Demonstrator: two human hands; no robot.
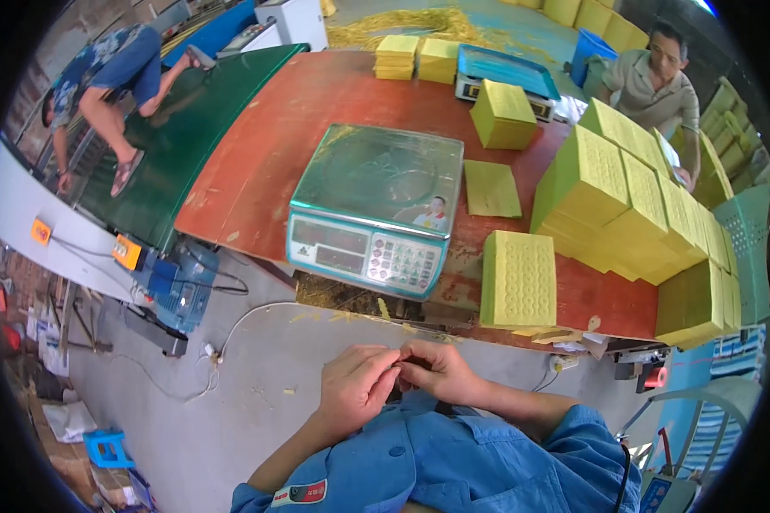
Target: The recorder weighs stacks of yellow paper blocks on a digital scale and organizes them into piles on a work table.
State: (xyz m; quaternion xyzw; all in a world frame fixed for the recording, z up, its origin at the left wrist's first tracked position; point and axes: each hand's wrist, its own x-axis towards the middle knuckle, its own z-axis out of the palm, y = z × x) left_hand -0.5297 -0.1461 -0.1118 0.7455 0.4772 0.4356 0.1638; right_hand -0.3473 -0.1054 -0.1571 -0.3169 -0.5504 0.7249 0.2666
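Note:
My left hand [356, 385] and my right hand [441, 371] meet in front of my blue shirt [402, 462], just short of the table's near edge. Both have their fingers curled in, with the fingertips touching. Whatever is pinched between them, if anything, is hidden. Beyond them a digital scale [383, 175] with a bare glossy platform and a keypad stands on the red table [265, 145]. To its right, a block of yellow embossed paper [518, 282] stands at the table's edge, and a thin yellow sheet stack [492, 189] lies flat behind it.
Large piles of yellow paper [603, 184] fill the table's right side, where a co-worker [654, 90] stands. Behind are a second scale [505, 73] and more paper stacks [397, 56]. At left, another person [115, 77] bends on a green conveyor belt [188, 128]. A cable [231, 333] crosses the floor.

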